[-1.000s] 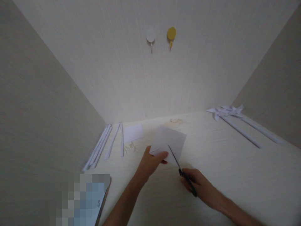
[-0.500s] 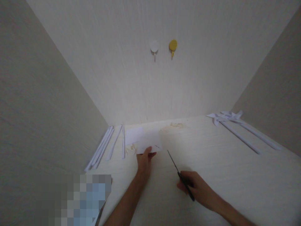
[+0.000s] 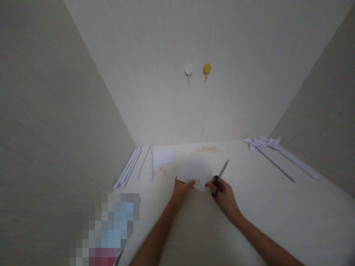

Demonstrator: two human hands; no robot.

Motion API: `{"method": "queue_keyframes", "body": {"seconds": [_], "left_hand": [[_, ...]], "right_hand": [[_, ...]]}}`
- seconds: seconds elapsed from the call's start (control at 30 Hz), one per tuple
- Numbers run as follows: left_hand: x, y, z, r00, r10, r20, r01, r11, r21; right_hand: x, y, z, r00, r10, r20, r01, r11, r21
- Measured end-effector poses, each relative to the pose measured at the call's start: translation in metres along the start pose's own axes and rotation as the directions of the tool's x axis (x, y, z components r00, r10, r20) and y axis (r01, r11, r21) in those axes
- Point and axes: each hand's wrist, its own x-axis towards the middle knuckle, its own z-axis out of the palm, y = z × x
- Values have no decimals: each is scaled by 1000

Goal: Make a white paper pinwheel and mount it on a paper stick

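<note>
My left hand [image 3: 183,190] grips the lower edge of a white sheet of paper [image 3: 194,168], thumb on top and fingers beneath. A slanting slit shows near the sheet's lower right corner. Just right of that corner, my right hand [image 3: 223,192] holds black-handled scissors [image 3: 216,185]. Their blades point up and to the right, away from the paper. The right thumb and fingertip are close to the sheet's corner; whether they touch it I cannot tell.
Rolled paper sticks [image 3: 129,168] and another white sheet [image 3: 163,157] lie at the left. Small pale bits [image 3: 161,170] are near them, more tan bits [image 3: 208,149] by the wall. Paper pinwheels [image 3: 262,142] on sticks lie at the right. Two hooks [image 3: 206,68] hang on the back wall.
My right hand has come up towards the paper, and the scissors have turned from pointing up-left to up-right. The left hand and sheet have shifted right in view; the camera view has also moved.
</note>
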Motion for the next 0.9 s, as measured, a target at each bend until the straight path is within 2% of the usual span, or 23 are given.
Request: {"method": "queue_keyframes", "body": {"seconds": [0.13,0.4,0.7,0.83,0.9], "left_hand": [[-9,-5,3,999,7,44,-8,1000,27],[-4,-7,4,996,14,83,-12,1000,-21],[-1,-15,13,997,-34,65,41,992,-119],[0,-21,18,998,-54,22,57,971,-233],[-1,-22,20,998,-56,35,64,959,-276]], "right_hand": [[6,4,10,996,-17,-83,25,995,93],[8,7,9,1000,4,18,-10,944,330],[15,12,13,1000,3,-2,-2,937,350],[17,13,14,1000,-17,9,13,931,366],[18,13,14,1000,-11,-4,12,923,385]]}}
